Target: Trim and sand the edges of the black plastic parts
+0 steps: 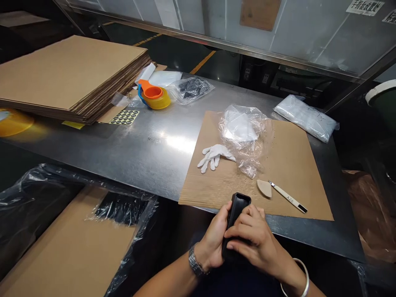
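A black oblong plastic part [237, 206] stands nearly upright at the near edge of the metal table [148, 144]. My left hand [213, 243] grips its left side, a metal watch on the wrist. My right hand [255, 239], with a silver bangle, wraps over its front and lower end, fingers curled. Just beyond lie a beige wedge-shaped scraper [264, 188] and a slim craft knife [287, 197] on a brown cardboard sheet [293, 165]. A white glove [213, 156] and a crumpled clear plastic bag [246, 136] rest further back on the same sheet.
A thick stack of cardboard sheets [68, 74] fills the far left. Beside it sit an orange and yellow tape dispenser [154, 97], a sticker sheet [124, 117] and bagged black parts [192, 88]. A packet of clear bags [306, 117] lies far right. A plastic-lined carton [71, 239] stands below left.
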Demonstrator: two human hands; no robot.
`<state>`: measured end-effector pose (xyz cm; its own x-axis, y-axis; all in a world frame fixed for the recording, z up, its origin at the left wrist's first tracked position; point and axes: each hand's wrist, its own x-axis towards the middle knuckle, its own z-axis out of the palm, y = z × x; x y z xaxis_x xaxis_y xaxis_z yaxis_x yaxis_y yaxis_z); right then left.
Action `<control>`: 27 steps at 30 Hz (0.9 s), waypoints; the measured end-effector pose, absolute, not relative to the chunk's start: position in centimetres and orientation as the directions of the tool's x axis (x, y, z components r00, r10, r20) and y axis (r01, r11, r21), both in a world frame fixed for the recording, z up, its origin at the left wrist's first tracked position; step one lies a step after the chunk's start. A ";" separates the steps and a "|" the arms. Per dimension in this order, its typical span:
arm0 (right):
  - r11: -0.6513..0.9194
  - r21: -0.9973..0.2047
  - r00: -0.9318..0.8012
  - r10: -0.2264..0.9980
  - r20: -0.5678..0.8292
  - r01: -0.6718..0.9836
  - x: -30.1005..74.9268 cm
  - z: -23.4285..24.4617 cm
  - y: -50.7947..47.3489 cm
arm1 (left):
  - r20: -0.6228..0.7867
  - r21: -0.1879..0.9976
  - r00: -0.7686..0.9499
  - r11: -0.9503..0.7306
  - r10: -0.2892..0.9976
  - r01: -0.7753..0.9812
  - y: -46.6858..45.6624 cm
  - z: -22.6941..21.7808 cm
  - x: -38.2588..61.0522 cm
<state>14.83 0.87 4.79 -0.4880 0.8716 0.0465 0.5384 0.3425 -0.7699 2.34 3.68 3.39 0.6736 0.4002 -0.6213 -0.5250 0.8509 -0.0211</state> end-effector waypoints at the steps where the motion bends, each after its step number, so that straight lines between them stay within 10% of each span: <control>1: 0.336 -0.778 -0.480 0.876 0.050 0.531 14.9 4.7 0.9 | -0.604 -0.023 0.685 0.851 0.407 -0.525 3.6 3.5 2.4; 10: 0.325 -0.689 -0.319 0.937 0.143 0.647 17.0 3.9 3.0 | -0.729 0.092 0.596 0.911 0.337 -0.402 1.9 2.3 2.5; 18: -0.026 -0.939 -0.155 0.984 -0.083 0.342 18.1 3.0 4.3 | -0.694 0.114 0.653 0.942 0.302 -0.315 1.7 2.1 2.5; 27: -0.162 -0.913 -0.079 0.975 -0.205 0.375 16.3 2.3 -0.8 | -0.697 0.280 0.435 0.776 0.569 -0.566 1.6 2.6 2.8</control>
